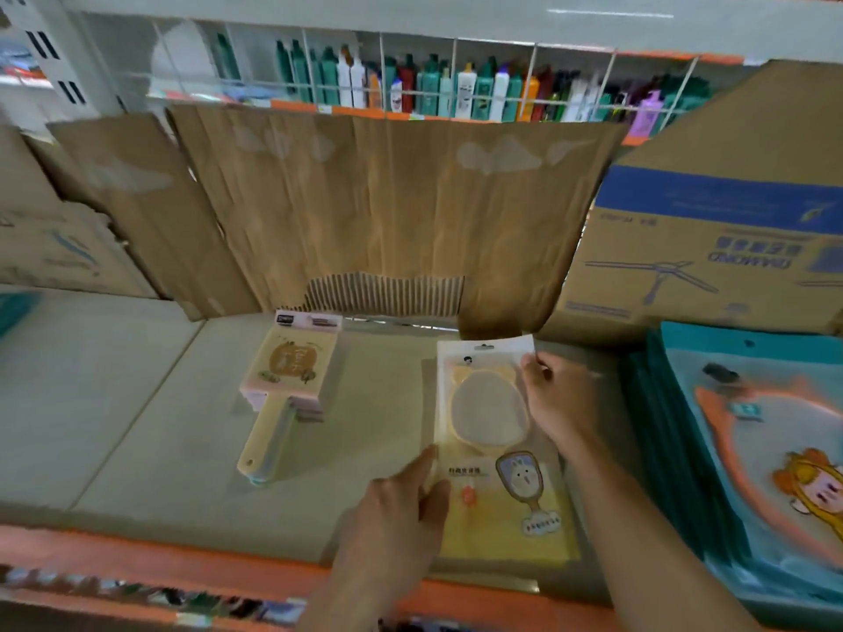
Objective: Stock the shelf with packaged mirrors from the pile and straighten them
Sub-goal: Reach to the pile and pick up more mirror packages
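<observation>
A packaged mirror (pixel 490 431) in a clear and yellow bag lies flat on the grey shelf (pixel 137 403), right of centre. My left hand (pixel 401 508) touches its lower left edge, thumb along the side and fingers curled onto the pack. My right hand (pixel 559 399) pinches the upper right edge of the same pack near its top corner. To the left lies a small stack of packaged hand mirrors (pixel 287 385) with pale yellow handles pointing toward me.
A pile of teal packaged goods (pixel 752 449) with a cartoon print fills the shelf's right end. Cardboard sheets (pixel 387 207) and boxes (pixel 711 230) stand along the back. Bottles (pixel 456 88) line a far shelf. An orange shelf lip (pixel 137 554) runs along the front.
</observation>
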